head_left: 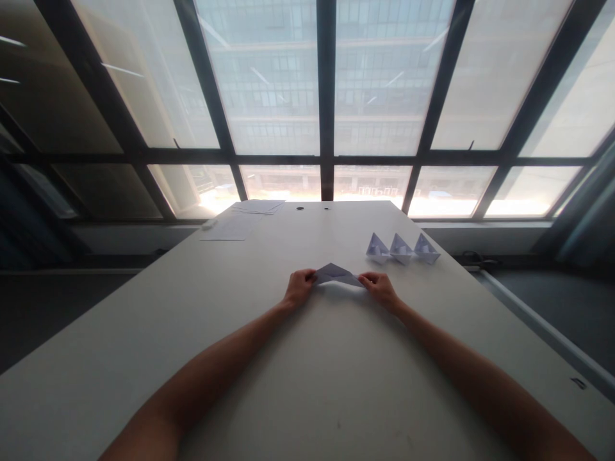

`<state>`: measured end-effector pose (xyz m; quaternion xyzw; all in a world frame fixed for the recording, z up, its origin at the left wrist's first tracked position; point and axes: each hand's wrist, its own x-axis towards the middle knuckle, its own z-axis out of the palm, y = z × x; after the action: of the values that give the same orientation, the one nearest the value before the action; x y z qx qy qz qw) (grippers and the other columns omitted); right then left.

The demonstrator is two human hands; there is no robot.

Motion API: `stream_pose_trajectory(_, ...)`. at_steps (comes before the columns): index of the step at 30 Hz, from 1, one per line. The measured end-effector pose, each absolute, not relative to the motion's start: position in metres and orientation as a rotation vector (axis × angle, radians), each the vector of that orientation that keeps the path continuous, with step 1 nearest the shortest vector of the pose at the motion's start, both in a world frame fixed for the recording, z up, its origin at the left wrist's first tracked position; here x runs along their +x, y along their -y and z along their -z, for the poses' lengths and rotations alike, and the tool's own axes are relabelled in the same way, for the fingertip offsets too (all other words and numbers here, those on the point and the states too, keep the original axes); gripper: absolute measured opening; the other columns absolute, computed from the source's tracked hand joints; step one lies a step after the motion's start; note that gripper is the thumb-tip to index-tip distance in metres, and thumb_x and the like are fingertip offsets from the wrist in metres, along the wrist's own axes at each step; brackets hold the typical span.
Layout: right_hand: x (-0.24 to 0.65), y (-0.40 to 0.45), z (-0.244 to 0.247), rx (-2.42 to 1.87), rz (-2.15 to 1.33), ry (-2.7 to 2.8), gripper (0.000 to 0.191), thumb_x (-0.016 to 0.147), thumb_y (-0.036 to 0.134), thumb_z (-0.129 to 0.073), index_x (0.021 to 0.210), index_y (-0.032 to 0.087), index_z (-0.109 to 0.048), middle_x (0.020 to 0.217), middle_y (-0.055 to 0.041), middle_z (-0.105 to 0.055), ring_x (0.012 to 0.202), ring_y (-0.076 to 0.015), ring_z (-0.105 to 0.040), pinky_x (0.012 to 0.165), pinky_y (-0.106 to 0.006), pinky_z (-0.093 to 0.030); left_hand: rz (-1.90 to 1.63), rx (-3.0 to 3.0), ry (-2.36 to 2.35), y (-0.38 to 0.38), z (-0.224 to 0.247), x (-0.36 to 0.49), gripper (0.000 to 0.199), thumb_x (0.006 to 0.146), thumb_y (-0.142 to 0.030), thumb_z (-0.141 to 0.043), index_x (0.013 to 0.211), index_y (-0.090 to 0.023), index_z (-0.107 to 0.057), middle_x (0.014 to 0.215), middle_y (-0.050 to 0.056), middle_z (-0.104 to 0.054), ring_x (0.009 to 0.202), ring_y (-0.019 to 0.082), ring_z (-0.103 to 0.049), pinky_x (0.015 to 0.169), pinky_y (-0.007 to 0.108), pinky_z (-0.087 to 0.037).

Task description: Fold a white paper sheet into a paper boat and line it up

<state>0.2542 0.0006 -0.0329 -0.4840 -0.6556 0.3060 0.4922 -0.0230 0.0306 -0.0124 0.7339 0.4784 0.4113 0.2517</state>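
Observation:
A folded white paper piece [337, 274], low and triangular, sits just above the white table [307, 358] in the middle. My left hand [298, 287] pinches its left tip. My right hand [379, 287] pinches its right tip. Both arms stretch forward over the table. Three finished paper boats [401, 249] stand in a row to the right, beyond my right hand.
Sheets of white paper [231, 228] and a second small stack [258, 206] lie at the far left of the table. Two small dark holes [300, 208] mark the far edge. Large dark-framed windows [327, 96] rise behind the table.

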Motion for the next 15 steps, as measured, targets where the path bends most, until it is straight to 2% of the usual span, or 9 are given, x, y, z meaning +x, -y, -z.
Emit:
stream_pose_trajectory(6, 0.2533, -0.0013, 0.0377, -1.189, -0.559, 1.541, 0.018, 0.073, 0.035, -0.068, 0.074, 0.018, -0.064, 0.069, -0.0023, -0.065, 0.063, -0.0171, -0.060, 0.060, -0.028, -0.048, -1.108, 1.973, -1.270, -0.0308, 0.0122, -0.0227, 0.027, 0.080, -0.028, -0.059, 0.092, -0.015, -0.079, 0.087, 0.006, -0.077, 0.082, 0.024, -0.070, 0.075, 0.030, -0.050)
stream_pose_trajectory(11, 0.2509, -0.0004, 0.0410, -1.176, -0.528, 1.601, 0.010, 0.076, 0.029, -0.060, 0.075, 0.019, -0.063, 0.071, -0.0019, -0.066, 0.061, -0.0161, -0.059, 0.060, -0.028, -0.049, -1.120, 1.952, -1.239, -0.0290, 0.0106, -0.0222, 0.027, 0.079, -0.028, -0.060, 0.092, -0.015, -0.080, 0.088, 0.007, -0.077, 0.081, 0.024, -0.070, 0.078, 0.032, -0.051)
stream_pose_trajectory(15, 0.2504, 0.0003, 0.0420, -1.173, -0.480, 1.657, 0.008, 0.072, 0.021, -0.057, 0.078, 0.020, -0.062, 0.074, -0.0012, -0.066, 0.065, -0.0165, -0.060, 0.063, -0.028, -0.049, -1.127, 1.929, -1.258, -0.0305, 0.0117, -0.0229, 0.028, 0.079, -0.030, -0.061, 0.093, -0.014, -0.079, 0.089, 0.007, -0.078, 0.082, 0.024, -0.070, 0.077, 0.032, -0.051)
